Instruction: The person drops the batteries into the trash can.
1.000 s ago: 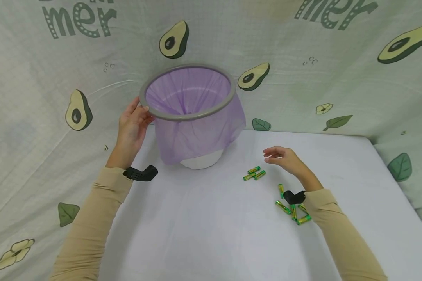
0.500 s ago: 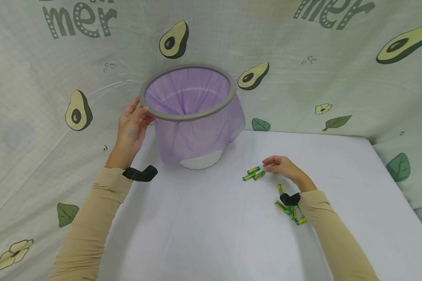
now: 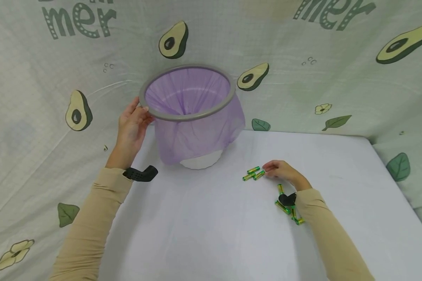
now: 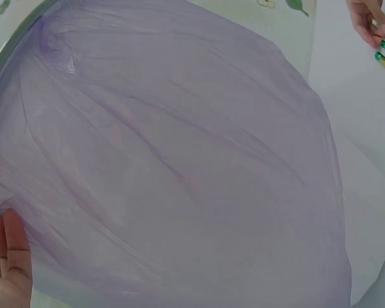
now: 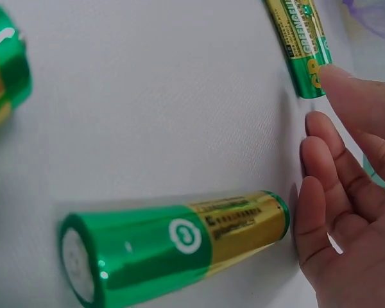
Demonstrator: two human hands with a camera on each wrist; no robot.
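Note:
A white waste bin [image 3: 202, 160] with a grey rim ring [image 3: 188, 117] and a purple bag [image 3: 197, 136] stands at the back of the table. My left hand [image 3: 131, 125] grips the left side of that rim; in the left wrist view its fingers [image 4: 16, 240] lie against the bag. On the right, my right hand [image 3: 285, 173] is low over the table beside three green-and-gold batteries [image 3: 259, 175]. In the right wrist view the thumb [image 5: 356, 99] overlaps the end of one battery [image 5: 301, 48], while the other fingers are loosely bent near the tabletop.
Several more batteries [image 3: 282, 207] lie under and beside my right wrist, partly hidden by the black wrist camera [image 3: 287, 199]. One battery [image 5: 173, 247] looms large in the right wrist view. A cloth printed with avocados [image 3: 253, 77] hangs behind the white table [image 3: 197, 226].
My right hand has come down and slightly nearer to me, its fingertips now right beside the three batteries. The left hand and the bin have stayed still.

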